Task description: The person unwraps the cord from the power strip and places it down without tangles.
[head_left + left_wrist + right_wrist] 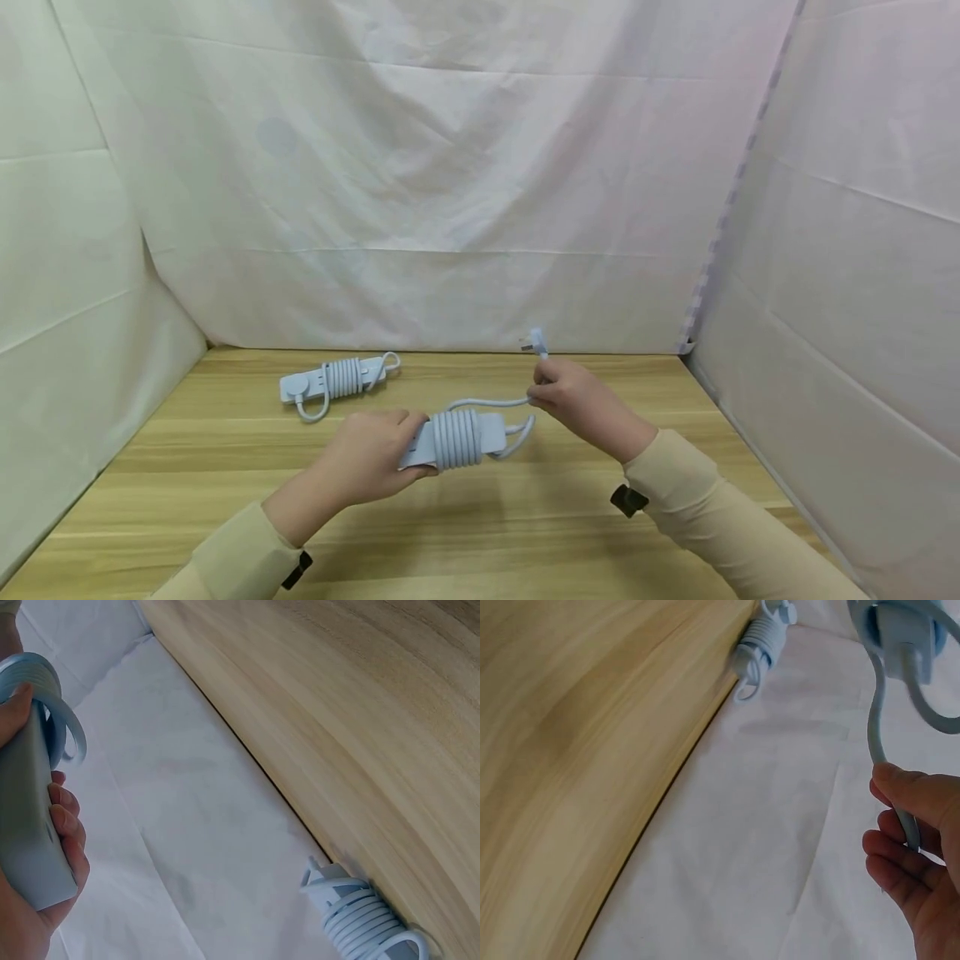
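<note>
My left hand (372, 457) grips one end of a white power strip (492, 433), held above the table with its cord wound round the middle in several turns. In the left wrist view the fingers and thumb wrap round the strip's body (30, 817). My right hand (588, 408) pinches the free length of cord (487, 403) near its end. A plug (536, 340) with metal prongs sticks up just above those fingers. The right wrist view shows the cord (877, 724) running from the wound strip down between thumb and fingers.
A second power strip (343, 379) with its cord wound round it lies at the table's back left, its plug (297, 384) seated at the left end. The wooden table (187, 492) is bounded by white cloth (450, 167) at the back and both sides.
</note>
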Available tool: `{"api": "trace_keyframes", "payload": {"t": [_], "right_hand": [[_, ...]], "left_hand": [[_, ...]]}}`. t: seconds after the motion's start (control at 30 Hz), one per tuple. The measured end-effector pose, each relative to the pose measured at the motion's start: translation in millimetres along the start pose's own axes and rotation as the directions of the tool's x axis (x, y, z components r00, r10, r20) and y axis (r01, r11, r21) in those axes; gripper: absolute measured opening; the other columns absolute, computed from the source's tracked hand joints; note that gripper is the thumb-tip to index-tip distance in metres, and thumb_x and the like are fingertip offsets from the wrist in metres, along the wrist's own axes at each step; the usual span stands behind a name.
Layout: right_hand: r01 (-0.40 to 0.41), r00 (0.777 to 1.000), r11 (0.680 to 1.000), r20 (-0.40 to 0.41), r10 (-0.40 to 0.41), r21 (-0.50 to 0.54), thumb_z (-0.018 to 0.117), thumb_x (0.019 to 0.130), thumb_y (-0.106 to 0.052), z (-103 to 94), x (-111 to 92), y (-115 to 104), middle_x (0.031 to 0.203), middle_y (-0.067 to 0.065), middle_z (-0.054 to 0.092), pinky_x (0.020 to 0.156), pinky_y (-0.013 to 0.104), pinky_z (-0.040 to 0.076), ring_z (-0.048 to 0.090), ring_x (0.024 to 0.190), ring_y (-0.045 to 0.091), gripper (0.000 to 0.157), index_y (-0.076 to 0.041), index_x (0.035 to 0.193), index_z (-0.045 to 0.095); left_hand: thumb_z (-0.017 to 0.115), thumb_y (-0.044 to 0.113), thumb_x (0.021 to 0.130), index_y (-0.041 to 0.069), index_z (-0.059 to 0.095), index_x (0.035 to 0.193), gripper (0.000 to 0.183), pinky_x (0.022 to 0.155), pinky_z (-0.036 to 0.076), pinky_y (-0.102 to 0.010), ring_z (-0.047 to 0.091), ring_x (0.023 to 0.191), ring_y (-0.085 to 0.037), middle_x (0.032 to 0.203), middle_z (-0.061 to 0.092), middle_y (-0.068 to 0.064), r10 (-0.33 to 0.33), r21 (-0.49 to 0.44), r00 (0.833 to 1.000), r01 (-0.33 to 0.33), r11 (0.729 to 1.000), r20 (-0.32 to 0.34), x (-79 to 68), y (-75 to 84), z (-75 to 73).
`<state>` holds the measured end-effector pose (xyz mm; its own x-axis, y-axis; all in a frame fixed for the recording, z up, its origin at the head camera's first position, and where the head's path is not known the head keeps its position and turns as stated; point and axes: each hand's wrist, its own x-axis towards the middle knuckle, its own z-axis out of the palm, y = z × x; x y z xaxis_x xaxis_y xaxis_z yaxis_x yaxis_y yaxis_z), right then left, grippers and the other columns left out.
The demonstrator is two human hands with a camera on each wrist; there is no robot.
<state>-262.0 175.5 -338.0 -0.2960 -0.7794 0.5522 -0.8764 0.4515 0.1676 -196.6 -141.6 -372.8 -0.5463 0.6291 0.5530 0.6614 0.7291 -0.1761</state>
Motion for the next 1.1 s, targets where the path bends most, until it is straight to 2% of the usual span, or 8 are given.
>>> {"api": "trace_keyframes", "payload": {"t": [0.13,0.37,0.6,0.9,1.1], "right_hand": [[-0.016,1.0,1.0,0.004,0.016,0.003,0.084,0.073,-0.001,2.2,-8.2,-2.3,0.081,0.001,0.051,0.058,0.023,0.043,0.045,0.069,0.012,0.014,-0.008,0.079,0.073],[0.014,1.0,1.0,-0.003,-0.014,-0.013,0.085,0.071,-0.002,5.9,-20.5,-9.9,0.079,0.0,0.05,0.055,0.021,0.042,0.044,0.066,0.01,0.015,-0.008,0.077,0.073],[0.042,0.999,0.999,-0.002,-0.042,0.005,0.087,0.068,-0.003,4.2,-30.0,-19.9,0.078,-0.001,0.051,0.056,0.018,0.041,0.044,0.066,0.01,0.017,-0.008,0.078,0.074],[0.031,0.999,0.999,0.006,-0.031,0.021,0.088,0.067,-0.003,-2.8,-38.9,-31.6,0.08,-0.003,0.051,0.058,0.018,0.042,0.043,0.068,0.01,0.019,-0.008,0.081,0.074],[0.035,0.999,0.999,-0.037,-0.034,0.02,0.088,0.065,-0.002,-6.0,-44.4,-32.8,0.081,-0.002,0.052,0.059,0.018,0.044,0.047,0.069,0.01,0.021,-0.007,0.08,0.074]], "left_hand": [[0.08,0.052,0.072,0.01,0.06,0.101,0.055,0.044,0.04,-0.028,0.054,0.057,-0.008,0.077,0.063,0.004,-0.046,-0.031,0.999,0.047,0.998,0.005,-0.8,-0.3,-3.0],[0.078,0.054,0.073,0.011,0.059,0.101,0.056,0.042,0.033,-0.026,0.05,0.053,-0.007,0.073,0.058,0.007,-0.16,-0.022,0.986,0.161,0.987,0.048,-2.8,-4.3,-3.7],[0.079,0.051,0.073,0.009,0.06,0.101,0.055,0.043,0.035,-0.026,0.048,0.053,-0.007,0.071,0.055,0.007,-0.216,-0.044,0.975,0.218,0.975,0.045,-3.8,-9.2,-1.0],[0.08,0.051,0.072,0.01,0.06,0.099,0.053,0.044,0.034,-0.028,0.045,0.052,-0.007,0.065,0.053,0.008,-0.304,-0.062,0.949,0.309,0.949,0.083,-6.3,-15.6,3.8],[0.082,0.051,0.07,0.011,0.059,0.096,0.053,0.044,0.035,-0.029,0.044,0.051,-0.007,0.064,0.052,0.008,-0.331,-0.06,0.939,0.338,0.939,0.098,-6.1,-17.5,4.3]]}}
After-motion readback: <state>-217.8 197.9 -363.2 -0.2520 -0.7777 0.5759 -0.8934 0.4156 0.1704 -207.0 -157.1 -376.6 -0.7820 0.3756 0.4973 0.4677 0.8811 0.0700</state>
